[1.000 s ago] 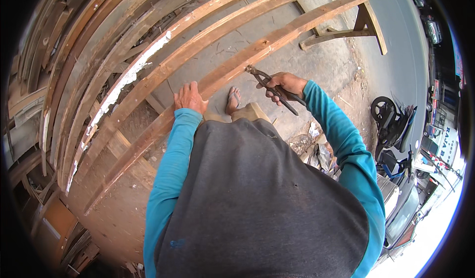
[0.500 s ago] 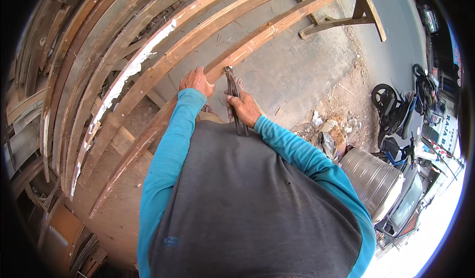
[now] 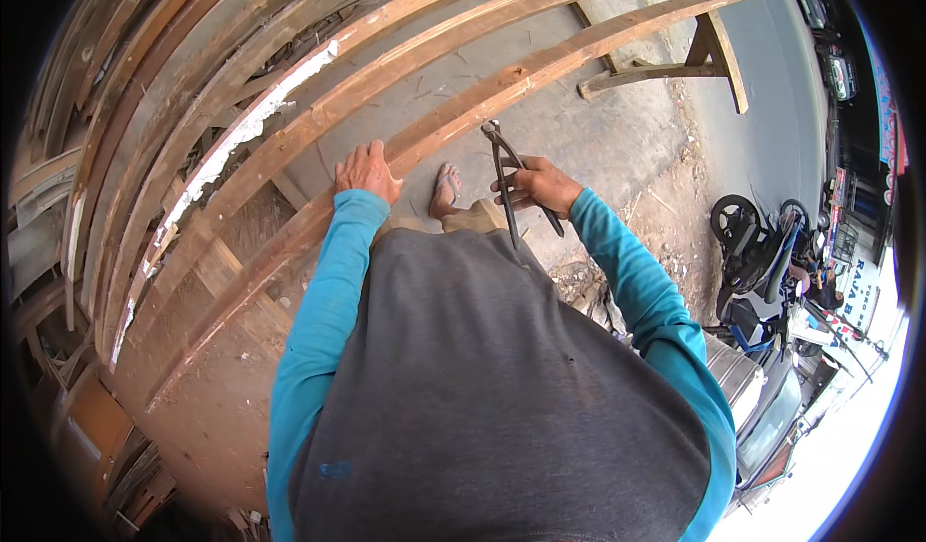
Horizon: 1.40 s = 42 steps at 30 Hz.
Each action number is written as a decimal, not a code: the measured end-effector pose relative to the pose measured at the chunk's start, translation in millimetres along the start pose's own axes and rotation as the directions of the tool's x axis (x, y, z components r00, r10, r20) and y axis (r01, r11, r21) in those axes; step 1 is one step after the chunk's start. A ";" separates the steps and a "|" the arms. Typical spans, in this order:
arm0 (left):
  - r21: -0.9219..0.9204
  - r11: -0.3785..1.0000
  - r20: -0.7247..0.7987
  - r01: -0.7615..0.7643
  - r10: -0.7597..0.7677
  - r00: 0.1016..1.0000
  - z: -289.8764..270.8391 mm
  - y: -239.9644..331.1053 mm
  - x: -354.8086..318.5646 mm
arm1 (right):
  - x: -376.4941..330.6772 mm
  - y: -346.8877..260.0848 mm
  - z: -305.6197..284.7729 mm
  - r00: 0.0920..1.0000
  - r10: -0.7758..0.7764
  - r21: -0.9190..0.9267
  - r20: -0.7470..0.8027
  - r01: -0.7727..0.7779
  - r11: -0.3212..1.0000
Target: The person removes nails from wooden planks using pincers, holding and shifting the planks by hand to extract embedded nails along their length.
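My left hand (image 3: 367,172) is closed over the near edge of a long wooden beam (image 3: 482,104), fingers on its top face. The beam is brown, with worn, splintered patches. To the right of it, my right hand (image 3: 548,186) holds a pair of dark metal pincers (image 3: 495,137). Their handles are spread apart and the jaws point away from me, a short way off the beam. I see nothing gripped in the jaws. Some of the right fingers are hidden behind the handles.
More long timbers (image 3: 318,122) lie side by side to the left, one with flaking white paint. A wooden trestle (image 3: 712,50) stands at the far right end. My sandalled foot (image 3: 446,187) is below. Parked motorbikes (image 3: 748,253) and a metal drum (image 3: 733,373) are at right.
The pincers have come away from the beam's edge and moved right with my right hand, and their handles have spread. My left hand has shifted slightly left, still on the beam.
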<state>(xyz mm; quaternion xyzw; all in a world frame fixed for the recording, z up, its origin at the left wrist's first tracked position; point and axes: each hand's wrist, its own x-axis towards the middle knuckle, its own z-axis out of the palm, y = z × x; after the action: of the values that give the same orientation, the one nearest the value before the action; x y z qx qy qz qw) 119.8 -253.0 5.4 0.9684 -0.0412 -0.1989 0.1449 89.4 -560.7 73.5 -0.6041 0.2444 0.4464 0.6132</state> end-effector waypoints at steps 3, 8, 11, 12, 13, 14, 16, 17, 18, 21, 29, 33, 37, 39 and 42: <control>0.026 1.000 -0.010 0.009 -0.009 1.000 0.4 2.4 -2.1 | 9.7 -12.0 -14.7 0.998 -0.011 -0.073 0.059 0.015 0.997; 0.021 0.998 -0.105 -0.060 0.062 0.993 6.4 0.1 -5.3 | 9.5 -39.3 -44.0 0.985 0.096 -0.109 0.145 -0.080 0.991; 0.057 0.998 -0.097 -0.032 0.037 0.995 7.9 1.8 -7.4 | 10.7 -38.9 -40.8 0.977 0.114 -0.100 0.181 -0.097 0.990; 0.054 0.998 -0.101 -0.034 0.039 0.994 6.2 1.9 -7.7 | 12.3 -28.2 -31.7 0.980 0.107 0.025 0.166 -0.112 0.993; 0.047 0.998 -0.076 -0.042 0.045 0.996 4.6 1.2 -8.1 | 14.7 -14.7 -19.4 0.984 0.102 0.151 0.149 -0.124 0.981; 0.038 0.998 -0.054 -0.046 0.048 0.997 3.4 2.0 -8.3 | 18.4 2.0 -0.7 0.996 0.060 0.236 0.070 -0.075 0.969; 0.061 0.997 -0.074 -0.044 0.049 0.996 10.4 3.9 -10.6 | 21.9 20.7 31.6 0.995 0.010 0.274 -0.101 0.018 0.962; 0.092 0.994 -0.090 -0.054 0.062 0.994 11.4 2.0 -9.2 | 24.6 24.9 44.1 0.985 -0.019 0.293 -0.170 0.069 0.954; 0.094 0.993 -0.086 -0.066 0.075 0.993 8.4 2.2 -8.2 | 30.9 34.8 58.2 0.965 -0.049 0.309 -0.259 0.130 0.942; 0.088 0.994 -0.031 -0.058 0.061 0.998 -0.5 2.9 -5.6 | 55.8 43.9 108.8 0.889 -0.103 0.402 -0.446 0.302 0.864; -0.047 0.998 0.247 0.052 -0.039 0.968 -22.4 -9.1 25.8 | 30.5 73.8 137.6 0.942 -0.208 -0.169 -0.262 0.168 0.971; -0.044 0.998 0.204 0.045 -0.035 0.978 -15.1 -9.4 25.6 | -2.3 85.4 128.1 0.978 -0.148 0.223 -0.145 0.178 0.958; -0.066 0.998 0.171 0.019 -0.007 0.985 -14.6 -9.1 21.0 | -10.3 76.4 100.1 0.967 -0.177 0.188 -0.182 0.211 0.959; -0.048 0.999 0.155 0.023 -0.016 0.988 -13.9 -8.0 17.3 | -14.9 61.9 82.2 0.955 -0.206 0.207 -0.213 0.250 0.946; -0.062 0.998 0.098 0.007 -0.001 0.995 -7.9 -8.0 12.1 | -30.0 26.0 51.4 0.978 -0.181 0.140 -0.106 0.195 0.971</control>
<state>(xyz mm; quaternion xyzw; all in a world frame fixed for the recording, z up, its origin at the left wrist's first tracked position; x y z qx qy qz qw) 134.2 -245.0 5.4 0.9525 -0.0403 -0.2476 0.1725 40.7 -522.3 92.8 -0.5966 0.2469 0.3383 0.6846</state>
